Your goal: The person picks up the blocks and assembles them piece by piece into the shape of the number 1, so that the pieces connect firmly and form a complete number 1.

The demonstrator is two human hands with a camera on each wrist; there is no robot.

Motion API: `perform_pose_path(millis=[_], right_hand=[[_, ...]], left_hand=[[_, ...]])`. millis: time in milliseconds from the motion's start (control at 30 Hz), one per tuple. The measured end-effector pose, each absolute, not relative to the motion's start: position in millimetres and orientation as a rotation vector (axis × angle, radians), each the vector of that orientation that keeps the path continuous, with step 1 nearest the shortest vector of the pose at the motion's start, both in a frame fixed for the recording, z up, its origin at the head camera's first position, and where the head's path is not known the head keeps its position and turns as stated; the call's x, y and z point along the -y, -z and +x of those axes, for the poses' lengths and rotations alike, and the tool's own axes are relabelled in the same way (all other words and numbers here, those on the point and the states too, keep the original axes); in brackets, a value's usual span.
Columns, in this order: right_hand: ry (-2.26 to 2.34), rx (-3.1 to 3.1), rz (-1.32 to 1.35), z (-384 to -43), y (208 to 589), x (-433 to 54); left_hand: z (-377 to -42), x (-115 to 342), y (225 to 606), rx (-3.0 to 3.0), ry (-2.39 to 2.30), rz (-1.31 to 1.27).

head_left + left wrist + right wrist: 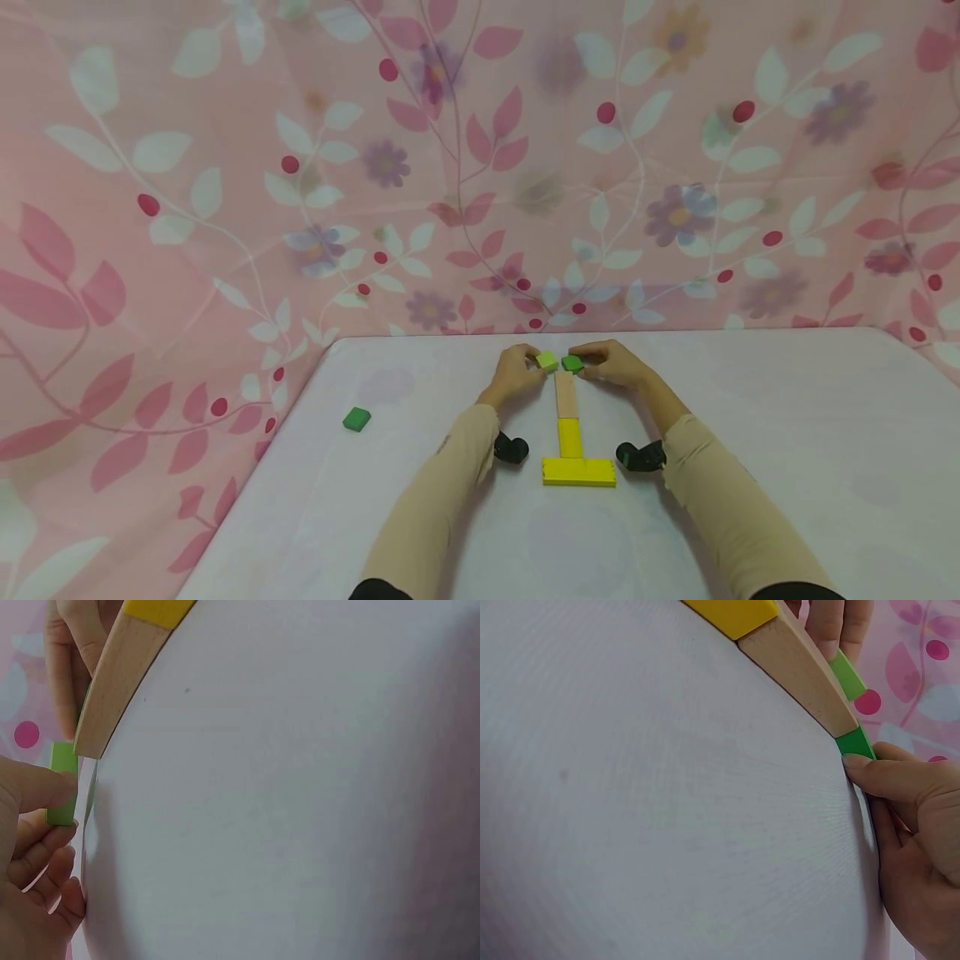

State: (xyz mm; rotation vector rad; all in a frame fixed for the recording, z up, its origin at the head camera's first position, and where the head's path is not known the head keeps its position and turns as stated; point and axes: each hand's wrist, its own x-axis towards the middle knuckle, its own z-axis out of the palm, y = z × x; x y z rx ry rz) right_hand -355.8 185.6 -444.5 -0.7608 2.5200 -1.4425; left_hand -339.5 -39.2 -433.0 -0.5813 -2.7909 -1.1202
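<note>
My left hand [517, 372] pinches a light green block [547, 361] between thumb and fingers, and in the left wrist view that block [62, 784] appears raised off the cloth. Opposite it, my right hand [617, 363] grips a darker green block [572, 363]. In the right wrist view the darker block [855, 742] lies against the far end of a plain wooden block [802, 667]. Seen from the head, the wooden block [566, 395] runs in line with a yellow block [569, 437], which meets a wide yellow block [578, 472] crosswise.
Off to the left lies another green block [356, 418] alone on the white-covered table [300, 517]. Behind the table's far edge hangs a pink floral cloth [480, 208]. Black wrist devices [513, 449] project inward beside the row of blocks.
</note>
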Motion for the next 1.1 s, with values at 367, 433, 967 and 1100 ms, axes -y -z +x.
perform_pose_path(millis=[367,433,967,1100], right_hand=[[1.475,-2.485,-0.752,-351.4,439.0,-184.7],[1.484,-2.478,-0.742,-350.4,438.2,-184.4],[1.459,-2.538,-0.748,-352.5,441.4,-183.3],[1.441,-2.547,-0.734,-350.1,439.2,-182.6]], left_hand=[[-338.7,34.1,431.9,2.814,1.089,-0.613],[-338.4,34.0,431.7,2.814,1.078,-0.621],[-342.7,31.8,431.8,2.839,1.089,-0.583],[-344.3,32.1,433.5,2.822,1.183,-0.547]])
